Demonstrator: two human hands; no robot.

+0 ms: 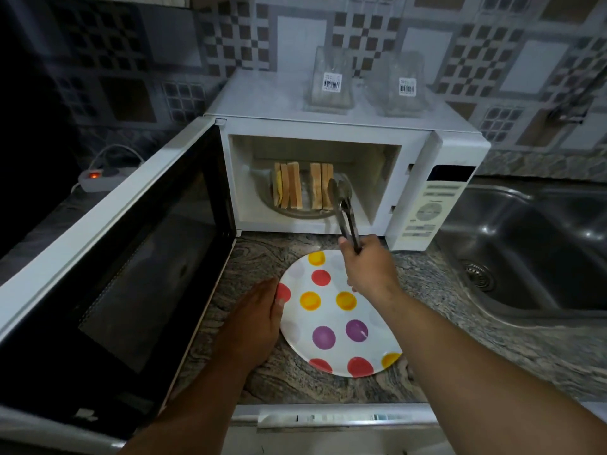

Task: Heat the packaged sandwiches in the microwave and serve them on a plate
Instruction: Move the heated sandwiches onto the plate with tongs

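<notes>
Left hand point(254, 318) lies flat against the polka-dot plate point(338, 326); right hand point(369, 266) grips tongs point(341, 205), tips beside the right sandwich point(322, 185) in the microwave point(410, 178).

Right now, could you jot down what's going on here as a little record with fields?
microwave: door open, on the counter
sandwiches: two groups standing on edge on the glass tray inside
tongs: tips inside the microwave, beside the right group
right hand: grips the tongs
left hand: rests against the plate's left rim
plate: spotted, bare, in front of the microwave
empty packages: on top of the microwave
</notes>
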